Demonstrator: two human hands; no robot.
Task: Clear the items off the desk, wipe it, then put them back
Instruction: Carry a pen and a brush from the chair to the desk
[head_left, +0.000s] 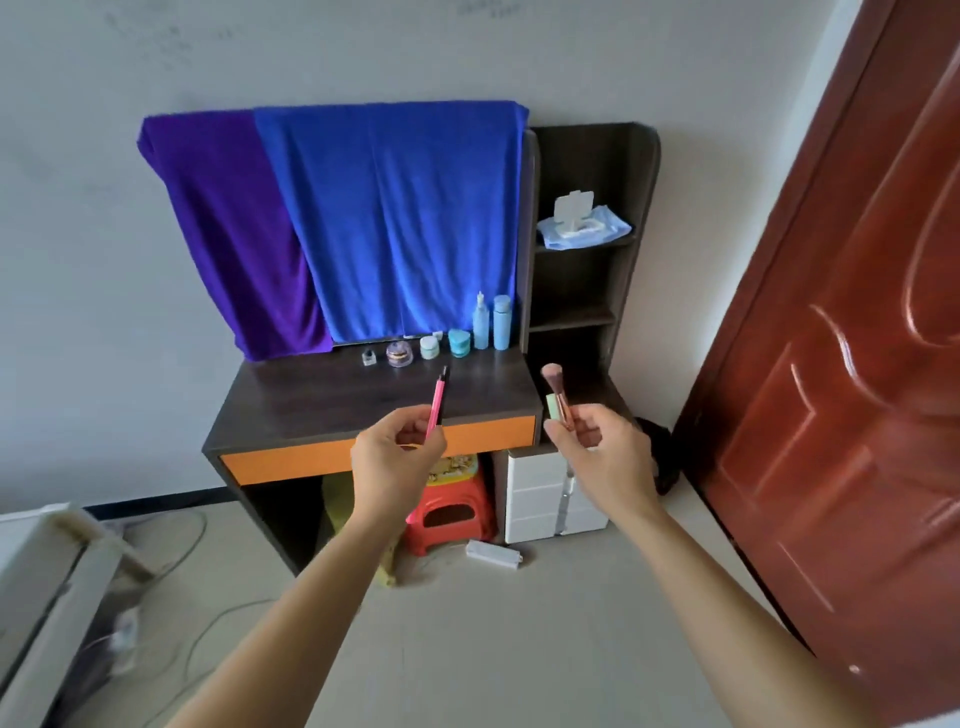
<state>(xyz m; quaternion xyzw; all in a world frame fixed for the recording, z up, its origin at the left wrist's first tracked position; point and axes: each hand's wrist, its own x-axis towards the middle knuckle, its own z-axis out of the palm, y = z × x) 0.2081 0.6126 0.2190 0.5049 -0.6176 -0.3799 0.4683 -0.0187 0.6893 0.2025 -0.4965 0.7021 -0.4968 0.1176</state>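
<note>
- Our left grip (397, 449) is curled closed. Thumb and fingertips pinch the lower end of a pink pencil (436, 408). A thin dark stick may lie alongside it, but we cannot tell.
- Our right grip (602, 441) is closed too, pinching the handle of a makeup brush (560, 389). With it is a small pale green piece (550, 405) that we cannot identify.
- The bench (332, 400) lies ahead of and below both grips.
- The pencil's long axis runs away from us, its dark tip leaning slightly right toward the back row. The brush stands nearly upright, bristles up and tilted left.
- The left grip hangs before the orange front panel (285, 460), so it is nearer the bare middle of the top. The right grip sits off the right front corner, before the side shelving (587, 291).
- Along the back edge a small clear bottle (369, 357), purple jar (399, 354), pale jar (429, 347), teal jar (459, 343) and two light blue bottles (491, 322) stand close together.
- We cannot tell whether these pieces are being cleared off or put back. If put back, we judge it a short reach forward and down, laying each flat in front of that row.
- We can read no writing or brand. The bottles and jars are too small, and the wipes pack (582, 226) on the shelf shows no legible label. The print on the red stool (449, 512) is blurred.
</note>
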